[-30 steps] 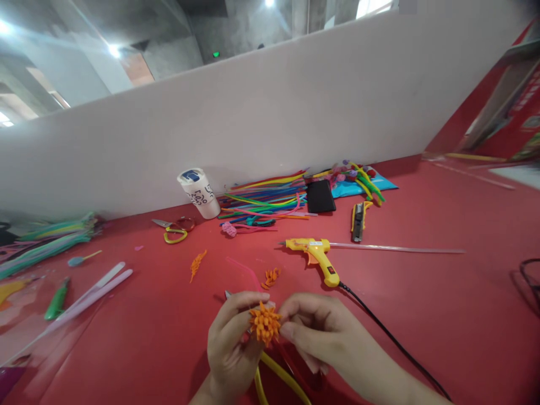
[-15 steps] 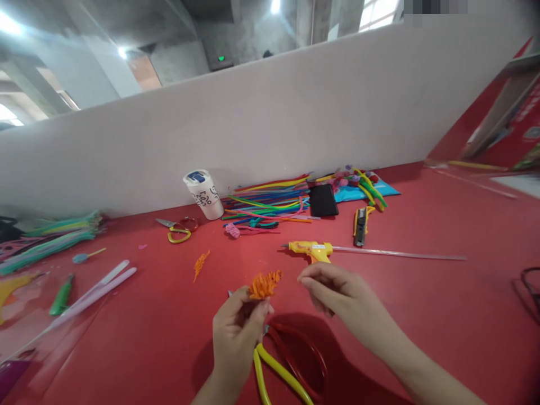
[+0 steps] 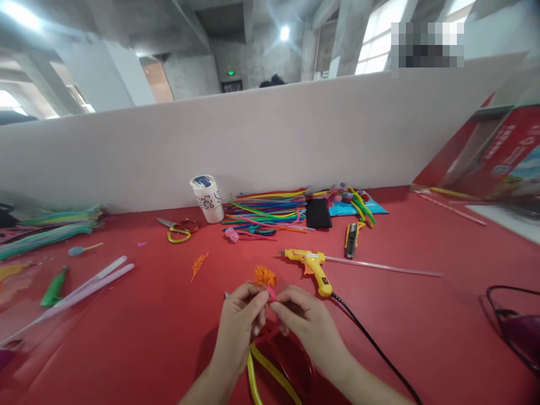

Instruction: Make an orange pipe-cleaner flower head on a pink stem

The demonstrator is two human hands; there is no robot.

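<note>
An orange fuzzy flower [image 3: 265, 275] stands above my left hand [image 3: 240, 318], which is closed around its base. From under the bloom runs a pink pipe cleaner [image 3: 270, 292], pinched by the fingertips of my right hand [image 3: 307, 323]. The two hands nearly touch, and much of the pink strip is hidden by the fingers. Beneath them on the red table lie scissors with one yellow and one red handle [image 3: 274, 371]; their blades are mostly covered. A loose orange fuzzy piece [image 3: 199, 265] rests to the left.
A yellow glue gun [image 3: 310, 261] with a clear glue stick and black cord lies right of centre. Behind are a white cup [image 3: 207, 199], pipe cleaners [image 3: 265, 209], a black flat object [image 3: 319, 214] and a utility knife [image 3: 351, 239]. Smaller scissors [image 3: 179, 232] lie left.
My right hand has moved left to meet my left hand and now pinches a pink pipe cleaner under the orange flower. The camera view has tilted up slightly.
</note>
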